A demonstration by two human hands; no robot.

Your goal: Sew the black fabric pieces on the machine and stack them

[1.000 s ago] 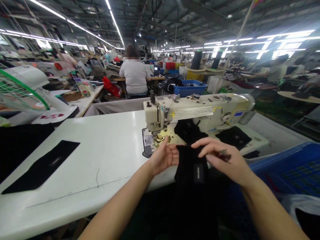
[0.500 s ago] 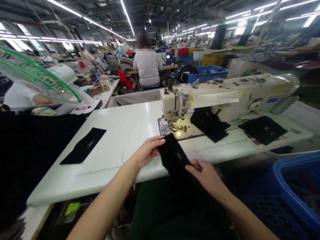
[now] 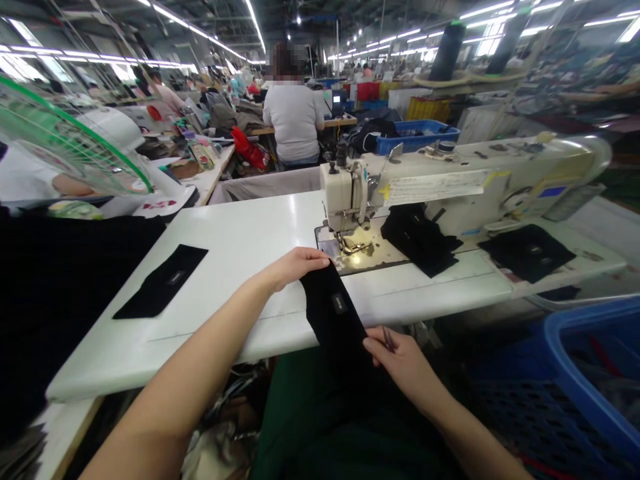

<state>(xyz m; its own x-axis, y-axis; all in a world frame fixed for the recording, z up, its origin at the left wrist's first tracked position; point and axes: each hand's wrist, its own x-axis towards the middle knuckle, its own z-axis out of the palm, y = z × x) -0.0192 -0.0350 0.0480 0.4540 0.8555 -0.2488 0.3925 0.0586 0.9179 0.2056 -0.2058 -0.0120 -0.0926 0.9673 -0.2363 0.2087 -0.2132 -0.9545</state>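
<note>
The left hand (image 3: 295,265) was closed on the far end of a black fabric strip (image 3: 336,313), fingers curled over its top edge where it lay on the white tabletop (image 3: 240,267). The right hand (image 3: 400,360) pinched the near end, below the tabletop's front edge, and also seemed to hold a thin dark tool against the cloth — too small to identify. So the strip ran diagonally from the tabletop down toward the person's lap, with a small label (image 3: 339,304) facing up about midway.

The strip sat just in front of the sewing machine (image 3: 450,187), near its needle plate (image 3: 357,250) but not yet on it. To handle this well, the strip probably needed to stay taut and flat between both hands, label side up, so that no fold slipped under the presser foot. The left hand looked best placed to steer the leading edge; the right should have fed from behind without tugging, and kept the tool clear of the needle.

Other black pieces lay about — one flat on the tabletop to the left (image 3: 161,281), a bundle under the machine's arm (image 3: 419,239), another to the right (image 3: 527,252). They were well apart from the held strip. A blue crate (image 3: 590,373) stood low at the right, and a green-rimmed fan (image 3: 70,140) at the left.
</note>
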